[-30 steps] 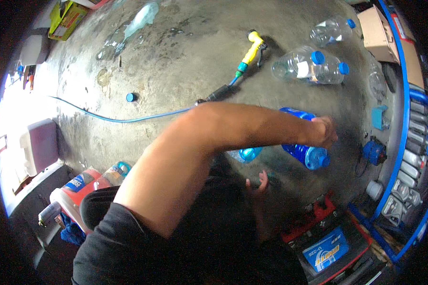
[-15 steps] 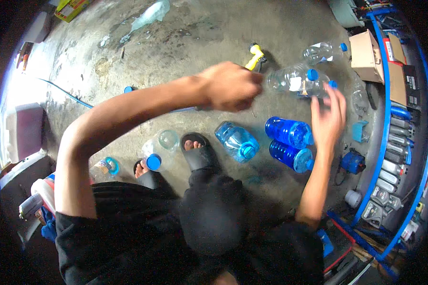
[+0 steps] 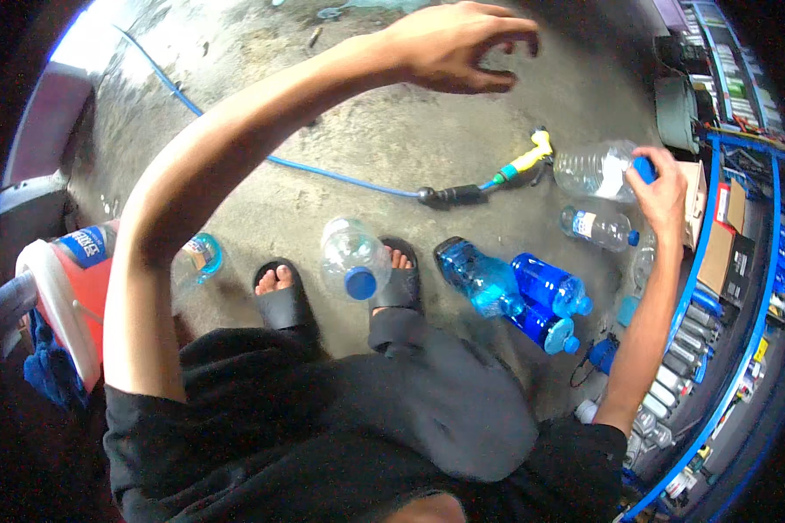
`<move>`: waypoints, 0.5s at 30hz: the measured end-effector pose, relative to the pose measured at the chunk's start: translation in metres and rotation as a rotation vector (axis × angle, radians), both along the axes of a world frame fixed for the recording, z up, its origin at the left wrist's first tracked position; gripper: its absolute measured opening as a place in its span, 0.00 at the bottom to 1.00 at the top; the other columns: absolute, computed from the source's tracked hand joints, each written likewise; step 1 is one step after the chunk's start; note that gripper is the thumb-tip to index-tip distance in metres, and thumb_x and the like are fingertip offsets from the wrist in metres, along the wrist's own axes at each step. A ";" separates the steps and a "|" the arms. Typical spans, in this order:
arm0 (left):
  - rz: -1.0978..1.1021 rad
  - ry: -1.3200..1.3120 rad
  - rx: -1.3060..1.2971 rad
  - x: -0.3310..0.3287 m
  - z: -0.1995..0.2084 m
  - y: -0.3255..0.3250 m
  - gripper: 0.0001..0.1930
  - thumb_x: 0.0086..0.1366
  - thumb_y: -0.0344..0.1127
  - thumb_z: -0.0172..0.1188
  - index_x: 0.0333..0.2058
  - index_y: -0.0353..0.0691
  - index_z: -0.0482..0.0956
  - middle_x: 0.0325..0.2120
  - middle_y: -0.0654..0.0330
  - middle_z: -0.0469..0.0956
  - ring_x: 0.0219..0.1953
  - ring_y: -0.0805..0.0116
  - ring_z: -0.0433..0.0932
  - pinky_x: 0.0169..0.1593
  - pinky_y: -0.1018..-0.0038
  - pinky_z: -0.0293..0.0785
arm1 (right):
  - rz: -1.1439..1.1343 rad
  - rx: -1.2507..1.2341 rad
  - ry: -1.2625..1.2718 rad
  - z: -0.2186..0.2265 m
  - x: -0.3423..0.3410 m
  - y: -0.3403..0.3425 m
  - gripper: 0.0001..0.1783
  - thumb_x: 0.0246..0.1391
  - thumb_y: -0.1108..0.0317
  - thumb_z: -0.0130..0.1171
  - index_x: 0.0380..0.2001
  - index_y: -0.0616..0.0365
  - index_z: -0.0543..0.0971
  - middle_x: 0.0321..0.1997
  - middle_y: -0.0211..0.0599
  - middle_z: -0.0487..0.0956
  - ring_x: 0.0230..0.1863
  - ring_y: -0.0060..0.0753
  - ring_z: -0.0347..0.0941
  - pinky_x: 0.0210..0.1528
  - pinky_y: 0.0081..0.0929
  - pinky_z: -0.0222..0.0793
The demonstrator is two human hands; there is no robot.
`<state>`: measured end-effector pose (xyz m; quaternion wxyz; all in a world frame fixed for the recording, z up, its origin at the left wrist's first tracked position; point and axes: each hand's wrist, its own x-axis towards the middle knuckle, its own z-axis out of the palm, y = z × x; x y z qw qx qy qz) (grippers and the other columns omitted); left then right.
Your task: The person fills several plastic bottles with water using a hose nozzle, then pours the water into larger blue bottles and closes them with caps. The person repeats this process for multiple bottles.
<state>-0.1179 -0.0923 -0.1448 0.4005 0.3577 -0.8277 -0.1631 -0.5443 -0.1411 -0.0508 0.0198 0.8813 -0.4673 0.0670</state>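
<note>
Both hands are sitting elsewhere than half a second ago: the bare left hand [image 3: 462, 52], earlier looking curled, is now spreading its fingers around nothing, and the bare right hand [image 3: 665, 199], earlier hovering loosely, is now clamping finger and thumb on the round blue cap [image 3: 644, 170] of a large, ribbed, clear plastic bottle [image 3: 584, 170]. That bottle is lying sideways, pointing leftward from the right hand; whether it is touching the floor, I cannot tell. The hands are keeping well apart. A smaller clear plastic bottle with a blue cap [image 3: 591, 225] is lying near the right hand, on its body side. Between the hands, a yellow trigger spray gun with a green connector [image 3: 525, 161] is resting on the grey concrete floor [image 3: 488, 209], its thin blue hose [image 3: 327, 174] running under the left forearm. Two deep-blue, translucent plastic bottles [image 3: 545, 277] are lying bodyward of the right hand, with a lighter blue, translucent bottle [image 3: 478, 277] lying beside them.
</note>
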 end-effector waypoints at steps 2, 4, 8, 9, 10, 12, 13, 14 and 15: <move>-0.007 0.019 -0.035 -0.008 -0.004 -0.007 0.35 0.62 0.46 0.72 0.65 0.45 0.71 0.52 0.49 0.79 0.57 0.48 0.79 0.60 0.56 0.78 | 0.064 0.081 -0.035 0.012 0.066 0.003 0.16 0.48 0.67 0.71 0.42 0.57 0.86 0.45 0.41 0.85 0.46 0.44 0.85 0.51 0.37 0.79; -0.026 -0.003 0.030 -0.012 -0.013 -0.007 0.48 0.57 0.51 0.76 0.72 0.45 0.63 0.62 0.45 0.74 0.66 0.44 0.73 0.69 0.52 0.71 | 0.204 0.144 -0.127 -0.001 0.132 0.002 0.17 0.48 0.66 0.72 0.42 0.57 0.86 0.44 0.40 0.85 0.46 0.43 0.85 0.51 0.36 0.79; -0.008 -0.021 0.021 0.006 -0.044 0.000 0.53 0.54 0.54 0.77 0.73 0.39 0.59 0.63 0.45 0.74 0.65 0.41 0.73 0.68 0.52 0.70 | 0.349 0.247 -0.245 -0.054 0.217 0.008 0.21 0.46 0.62 0.73 0.45 0.59 0.86 0.43 0.42 0.85 0.44 0.43 0.84 0.50 0.36 0.79; -0.012 0.017 0.065 0.012 -0.053 0.002 0.53 0.54 0.52 0.77 0.73 0.39 0.60 0.61 0.45 0.76 0.63 0.42 0.75 0.67 0.52 0.71 | 0.371 0.275 -0.303 -0.068 0.230 0.011 0.22 0.46 0.62 0.73 0.46 0.59 0.85 0.41 0.42 0.84 0.42 0.43 0.84 0.48 0.36 0.79; -0.012 0.012 0.052 0.018 -0.063 0.004 0.52 0.53 0.50 0.78 0.72 0.39 0.61 0.60 0.45 0.77 0.62 0.42 0.76 0.66 0.52 0.72 | 0.344 0.302 -0.289 -0.080 0.238 0.014 0.23 0.46 0.62 0.73 0.46 0.58 0.85 0.41 0.42 0.84 0.41 0.41 0.84 0.48 0.36 0.78; 0.021 -0.006 0.001 0.030 -0.081 0.007 0.48 0.51 0.47 0.79 0.68 0.39 0.65 0.55 0.46 0.81 0.58 0.42 0.79 0.61 0.52 0.77 | 0.281 0.373 -0.322 -0.104 0.250 0.019 0.23 0.46 0.63 0.75 0.47 0.59 0.85 0.41 0.41 0.84 0.41 0.39 0.83 0.47 0.36 0.78; 0.061 -0.005 -0.064 0.035 -0.090 0.012 0.45 0.49 0.46 0.79 0.64 0.40 0.68 0.51 0.47 0.83 0.54 0.42 0.82 0.56 0.53 0.81 | 0.281 0.411 -0.381 -0.117 0.253 0.021 0.23 0.47 0.64 0.75 0.47 0.59 0.84 0.42 0.40 0.85 0.40 0.37 0.83 0.47 0.35 0.78; 0.027 0.011 -0.019 0.040 -0.096 0.014 0.44 0.48 0.45 0.79 0.63 0.40 0.71 0.50 0.47 0.84 0.51 0.40 0.84 0.52 0.52 0.83 | 0.348 0.406 -0.428 -0.127 0.254 0.023 0.25 0.47 0.65 0.76 0.49 0.61 0.84 0.44 0.40 0.86 0.43 0.34 0.84 0.48 0.32 0.79; 0.070 -0.037 0.023 0.045 -0.101 0.022 0.43 0.47 0.46 0.80 0.61 0.40 0.72 0.49 0.47 0.84 0.49 0.40 0.85 0.51 0.51 0.83 | 0.353 0.376 -0.455 -0.139 0.256 0.024 0.27 0.47 0.67 0.76 0.52 0.63 0.83 0.45 0.39 0.86 0.45 0.32 0.84 0.51 0.30 0.79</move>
